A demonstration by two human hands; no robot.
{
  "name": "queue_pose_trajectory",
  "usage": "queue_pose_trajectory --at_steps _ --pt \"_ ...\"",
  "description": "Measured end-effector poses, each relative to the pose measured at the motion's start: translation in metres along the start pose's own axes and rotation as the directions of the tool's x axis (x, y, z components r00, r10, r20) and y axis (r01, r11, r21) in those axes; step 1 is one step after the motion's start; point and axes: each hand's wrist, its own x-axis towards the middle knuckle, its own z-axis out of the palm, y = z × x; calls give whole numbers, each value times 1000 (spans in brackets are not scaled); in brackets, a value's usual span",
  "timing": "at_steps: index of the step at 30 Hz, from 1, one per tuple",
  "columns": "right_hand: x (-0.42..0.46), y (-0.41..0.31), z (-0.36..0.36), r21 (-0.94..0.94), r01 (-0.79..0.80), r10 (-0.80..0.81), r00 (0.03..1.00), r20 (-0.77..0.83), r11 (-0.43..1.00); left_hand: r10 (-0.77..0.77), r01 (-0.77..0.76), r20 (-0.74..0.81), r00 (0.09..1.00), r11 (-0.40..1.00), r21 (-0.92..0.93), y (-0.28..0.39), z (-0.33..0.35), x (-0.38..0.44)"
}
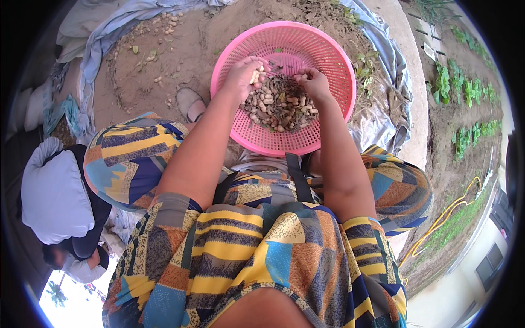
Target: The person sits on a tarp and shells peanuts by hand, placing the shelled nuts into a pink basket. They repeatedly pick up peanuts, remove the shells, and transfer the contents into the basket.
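Note:
A round pink plastic basket [283, 150] with slotted walls stands on the ground between my feet. Unshelled peanuts [268, 100] mixed with dry leaf bits and soil lie heaped in its near half. Over the basket's left side, my left hand [245, 76] is curled around several pale peanuts [257, 75]. My right hand [315, 84] is above the heap on the right, with a peanut [302, 77] pinched between thumb and fingertips.
Loose peanuts [166, 24] lie on the soil-covered sheet [143, 74] at the far left. Its bunched blue-grey edge [389, 49] curves along the right. Another person [78, 242] with a pale pillow-like bundle [57, 197] is at the left. Green plants [443, 84] and a yellow hose [439, 221] are at the right.

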Motion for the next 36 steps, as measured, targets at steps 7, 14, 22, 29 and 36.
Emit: queue_pose_trajectory --at_steps 7,14,22,29,36 --pt "-32 -58 4 228 10 -9 1000 -6 974 -72 69 72 995 997 36 -3 14 -9" --pt "-61 -105 41 207 228 -224 974 -43 951 -50 49 135 990 999 8 2 36 -26" --pt "-49 -98 35 544 151 -49 979 -198 826 -13 13 272 962 1000 0 3 31 -23" --pt "-19 -49 11 537 -105 136 991 -18 837 77 7 343 936 971 -238 6 17 -11" --pt "-18 -21 3 -486 262 -290 957 18 834 -19 125 347 938 950 -287 8 14 -13"
